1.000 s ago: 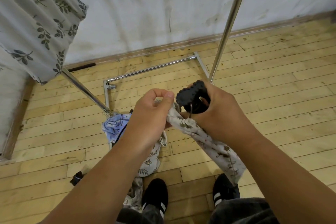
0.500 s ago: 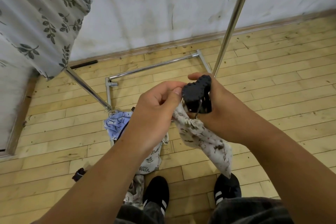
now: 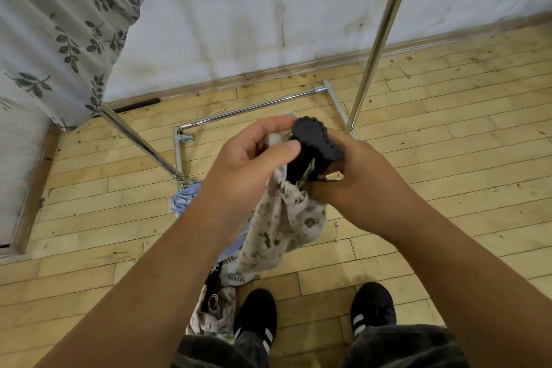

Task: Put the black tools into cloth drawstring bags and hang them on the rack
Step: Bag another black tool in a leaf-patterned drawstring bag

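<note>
A black tool [image 3: 313, 140] with a knobbly round head sticks up out of the mouth of a pale floral drawstring bag [image 3: 283, 224]. My right hand [image 3: 352, 176] grips the tool's lower part together with the bag's rim. My left hand [image 3: 254, 164] pinches the bag's rim on the left side, thumb on the cloth. The bag hangs down between my forearms. Behind my hands stands the chrome rack [image 3: 379, 36], its base bar [image 3: 254, 106] on the floor. A leaf-print bag [image 3: 59, 27] hangs at the upper left.
More cloth bags lie on the wooden floor under my arms: a blue one [image 3: 185, 197] and floral ones [image 3: 212, 311] by my black shoes [image 3: 257, 317]. A small metal clip [image 3: 336, 228] lies on the floor. The white wall runs close behind the rack.
The bag's mouth has come up around the tool's lower part, and the bag hangs shorter and bunched. Both hands sit closer together.
</note>
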{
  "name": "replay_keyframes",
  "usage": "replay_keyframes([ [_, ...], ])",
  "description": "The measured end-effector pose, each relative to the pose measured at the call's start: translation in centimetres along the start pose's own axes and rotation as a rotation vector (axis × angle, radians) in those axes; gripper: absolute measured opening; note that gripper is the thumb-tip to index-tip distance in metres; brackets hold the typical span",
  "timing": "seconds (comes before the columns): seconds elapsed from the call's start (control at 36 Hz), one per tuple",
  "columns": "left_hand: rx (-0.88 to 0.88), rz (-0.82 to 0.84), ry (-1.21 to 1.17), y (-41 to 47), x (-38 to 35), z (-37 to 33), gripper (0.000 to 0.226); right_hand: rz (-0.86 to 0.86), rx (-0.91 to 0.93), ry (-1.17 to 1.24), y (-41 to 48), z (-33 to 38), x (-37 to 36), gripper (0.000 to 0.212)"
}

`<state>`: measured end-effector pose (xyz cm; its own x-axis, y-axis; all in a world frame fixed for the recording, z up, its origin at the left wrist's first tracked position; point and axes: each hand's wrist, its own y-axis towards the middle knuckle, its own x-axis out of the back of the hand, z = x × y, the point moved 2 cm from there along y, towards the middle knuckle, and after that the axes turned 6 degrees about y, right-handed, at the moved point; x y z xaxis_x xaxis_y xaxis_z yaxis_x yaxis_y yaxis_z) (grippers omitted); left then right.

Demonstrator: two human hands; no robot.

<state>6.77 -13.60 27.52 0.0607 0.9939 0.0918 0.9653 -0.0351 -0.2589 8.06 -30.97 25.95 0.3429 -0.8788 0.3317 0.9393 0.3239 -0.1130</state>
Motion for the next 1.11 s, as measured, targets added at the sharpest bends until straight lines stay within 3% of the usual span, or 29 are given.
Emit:
replay_keyframes([
  [0.08, -0.03, 0.057, 0.14, -0.4, -0.4, -0.5, 0.059, 0.012, 0.047, -0.036, 0.0, 0.2, -0.6, 0.062],
  [0.14, -0.093, -0.003, 0.329, -0.8, -0.5, -0.7, 0.067, 0.034, 0.069, -0.098, -0.1, 0.3, -1.0, 0.068],
  [0.31, -0.122, -0.12, 0.364, -0.4, -0.1, -0.7, 0.009, -0.025, 0.009, -0.086, -0.2, -0.4, -0.8, 0.086],
  [0.42, -0.055, -0.164, 0.264, 0.4, 1.5, -0.6, 0.016, -0.146, -0.086, -0.096, 0.4, -1.3, 0.4, 0.075],
  [0.5, -0.051, -0.208, 0.235, 0.7, 2.9, -0.5, 0.017, -0.2, -0.15, -0.153, 0.4, -2.0, 1.3, 0.053],
  [0.61, -0.082, -0.234, 0.222, 0.9, 3.9, -0.7, 0.027, -0.186, -0.198, -0.236, 0.2, -2.6, 1.7, 0.028],
  [0.72, -0.114, -0.213, 0.21, 0.9, 4.7, -0.8, 0.021, -0.158, -0.214, -0.192, 0.3, -2.4, 1.2, 0.007],
  [0.83, -0.116, -0.246, 0.223, 0.9, 4.9, -0.5, 0.022, -0.078, -0.196, -0.062, 0.3, -1.7, 0.4, 0.009],
  [0.97, -0.111, -0.24, 0.231, 0.9, 4.4, -0.5, 0.032, 0.086, -0.122, -0.02, -0.2, -1.0, -0.4, 0.037],
  [1.03, -0.118, -0.246, 0.231, 0.9, 4.3, -0.7, 0.03, 0.088, -0.077, -0.088, -0.3, -1.1, -0.8, 0.032],
  [1.11, -0.115, -0.244, 0.23, 0.9, 4.3, -0.8, 0.027, 0.032, -0.029, -0.138, -0.2, -1.1, -1.0, 0.007],
])
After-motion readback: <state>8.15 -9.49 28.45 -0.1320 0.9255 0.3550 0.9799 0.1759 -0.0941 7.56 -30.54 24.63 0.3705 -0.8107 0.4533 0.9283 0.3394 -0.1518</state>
